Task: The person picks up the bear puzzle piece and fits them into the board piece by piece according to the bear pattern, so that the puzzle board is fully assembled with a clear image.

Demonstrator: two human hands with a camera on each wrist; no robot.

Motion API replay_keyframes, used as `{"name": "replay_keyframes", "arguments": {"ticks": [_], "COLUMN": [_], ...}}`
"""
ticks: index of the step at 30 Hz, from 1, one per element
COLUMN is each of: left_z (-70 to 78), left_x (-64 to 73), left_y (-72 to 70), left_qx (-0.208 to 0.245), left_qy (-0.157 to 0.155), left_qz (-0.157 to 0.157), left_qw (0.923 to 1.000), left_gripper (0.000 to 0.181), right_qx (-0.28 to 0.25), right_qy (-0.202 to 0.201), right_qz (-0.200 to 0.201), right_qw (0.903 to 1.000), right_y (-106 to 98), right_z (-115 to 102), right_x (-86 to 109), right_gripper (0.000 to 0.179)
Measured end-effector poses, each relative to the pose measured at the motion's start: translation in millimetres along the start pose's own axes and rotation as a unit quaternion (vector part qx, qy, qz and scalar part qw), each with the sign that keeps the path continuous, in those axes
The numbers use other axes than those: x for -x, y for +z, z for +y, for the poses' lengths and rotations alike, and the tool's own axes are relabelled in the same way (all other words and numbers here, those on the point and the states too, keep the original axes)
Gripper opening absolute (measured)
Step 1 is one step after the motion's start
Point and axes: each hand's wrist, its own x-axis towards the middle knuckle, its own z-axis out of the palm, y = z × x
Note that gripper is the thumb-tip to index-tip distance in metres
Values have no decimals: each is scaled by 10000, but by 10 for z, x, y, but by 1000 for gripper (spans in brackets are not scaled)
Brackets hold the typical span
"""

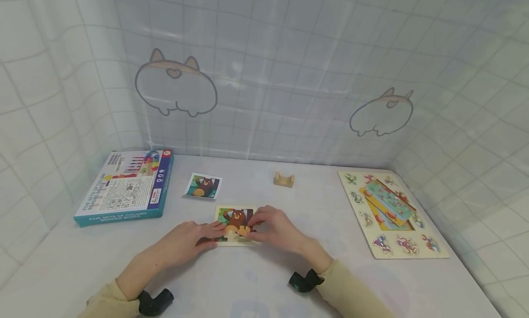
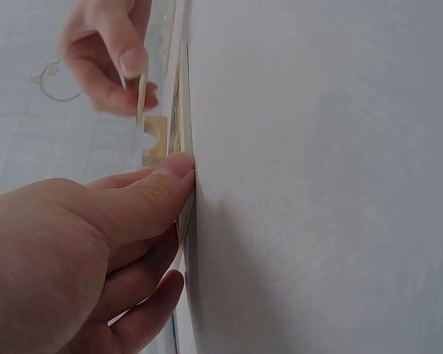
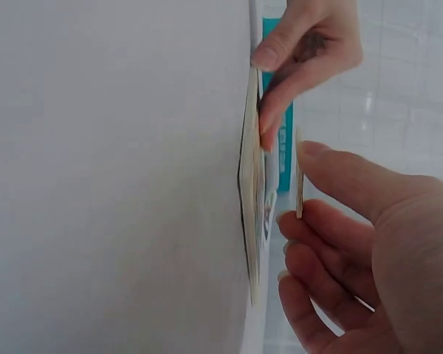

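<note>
A small bear-picture jigsaw board [image 1: 237,245] lies on the table in front of me, with a pale bare patch at its lower part. My left hand [image 1: 182,241] holds the board at its left side, thumb [image 2: 159,188] against the near edge and fingers over the top. Just above the board, my right hand [image 1: 281,228] pinches a thin orange-brown puzzle piece [image 1: 244,230] between thumb and fingers. In the right wrist view the piece [image 3: 300,195] is held apart from the board's surface. The fingers hide parts of the picture.
A printed card [image 1: 203,186] with the same bear lies behind the board. Farther back stands a small notched wooden holder [image 1: 284,180]. A bead-set box [image 1: 124,189] is at left. On the right, a large animal puzzle board [image 1: 396,252] bears colourful smaller boards [image 1: 390,203].
</note>
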Motion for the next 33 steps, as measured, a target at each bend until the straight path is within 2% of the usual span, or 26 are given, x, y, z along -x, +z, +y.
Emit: {"name": "replay_keyframes", "arguments": {"ticks": [8,19,25,33], "left_z": [30,21,5,8], "left_x": [-9,-10,-17,-13], "left_y": [4,9,10,7], "left_qx": [-69,-7,20,19], "left_qy": [-124,-60,-76,-47], "left_qz": [-29,-10,-62,-59], "left_qw": [9999,10000,9999,10000], "left_gripper": [37,37,38,37], "right_qx": [55,-3,6,-114], "right_qy": [126,346,307,479], "right_qz": [-75,-286,-287,-264], "right_qw": [9999,9990,9991,9984], "right_y": [108,166,205,256], "right_z": [-92,-80,-80,-77], "right_x": [-142,-141,-133,-113], "right_gripper": [20,19,18,18]}}
